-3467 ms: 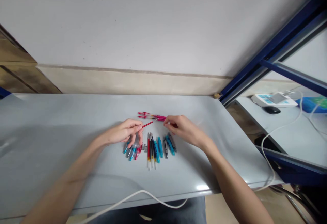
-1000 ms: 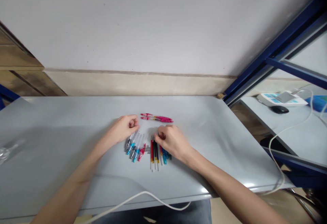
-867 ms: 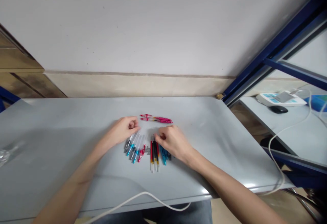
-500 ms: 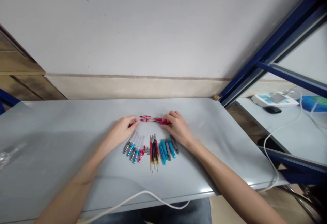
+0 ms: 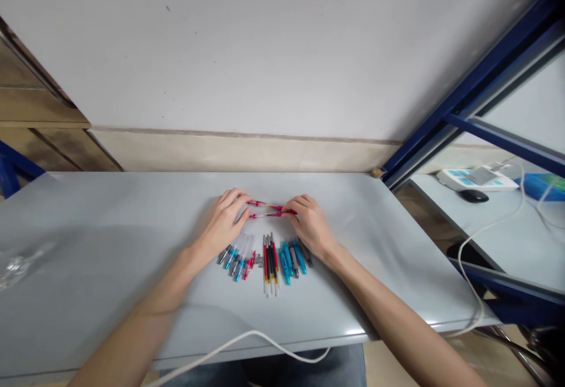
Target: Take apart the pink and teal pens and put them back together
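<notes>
Two slim red pens [image 5: 273, 214] with clear barrels lie side by side between my hands. My right hand [image 5: 309, 222] is closed over their right ends, its thumb on the near side. At their left ends is my left hand [image 5: 227, 216], thumb and fingers spread apart, fingertips touching or very near the pen tips. In front of my hands lie clear barrels with coloured grips [image 5: 238, 260], a bunch of red and black ink refills [image 5: 271, 263], and several blue and grey pen parts [image 5: 291, 260]. My right hand partly hides the rightmost parts.
Small metal springs [image 5: 259, 260] appear to lie between the barrels and refills. A crumpled clear plastic piece [image 5: 15, 269] is at the far left of the grey table [image 5: 110, 210]. A white cable [image 5: 251, 333] crosses the front edge. Beyond the blue frame sits a black mouse [image 5: 474, 196].
My left hand has moved right to the pens' left ends, and its thumb and fingers have spread. The pens' left tips are farther apart. My right hand keeps its hold.
</notes>
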Demonstrator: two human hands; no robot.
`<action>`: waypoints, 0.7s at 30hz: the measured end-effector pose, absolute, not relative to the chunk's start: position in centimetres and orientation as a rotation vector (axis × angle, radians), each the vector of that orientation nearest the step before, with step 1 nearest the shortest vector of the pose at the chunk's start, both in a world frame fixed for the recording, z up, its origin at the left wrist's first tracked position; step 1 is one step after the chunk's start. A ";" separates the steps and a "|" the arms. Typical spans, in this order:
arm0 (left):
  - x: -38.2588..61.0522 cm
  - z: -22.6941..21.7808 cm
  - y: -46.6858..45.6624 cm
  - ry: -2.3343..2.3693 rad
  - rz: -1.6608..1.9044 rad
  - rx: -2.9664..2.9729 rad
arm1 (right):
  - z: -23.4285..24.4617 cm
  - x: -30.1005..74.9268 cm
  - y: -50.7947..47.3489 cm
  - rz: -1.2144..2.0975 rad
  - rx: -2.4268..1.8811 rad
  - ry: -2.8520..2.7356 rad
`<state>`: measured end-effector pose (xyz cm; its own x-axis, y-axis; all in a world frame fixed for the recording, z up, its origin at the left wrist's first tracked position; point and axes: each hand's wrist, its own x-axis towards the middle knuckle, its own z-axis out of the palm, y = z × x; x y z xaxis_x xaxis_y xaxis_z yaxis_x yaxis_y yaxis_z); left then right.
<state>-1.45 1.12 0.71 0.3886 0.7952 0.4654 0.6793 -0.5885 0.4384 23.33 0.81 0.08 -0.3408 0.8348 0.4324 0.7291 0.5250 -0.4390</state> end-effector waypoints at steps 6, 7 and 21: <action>-0.9 0.9 0.8 1.301 0.976 2.643 | 1.1 22.2 0.0 0.557 -1.208 -1.805; -0.9 1.0 0.7 1.289 0.970 2.680 | 1.3 21.8 -0.1 0.607 -1.189 -1.740; -0.7 0.8 -0.2 1.404 0.800 2.613 | 1.3 20.4 -0.1 0.545 -1.088 -1.939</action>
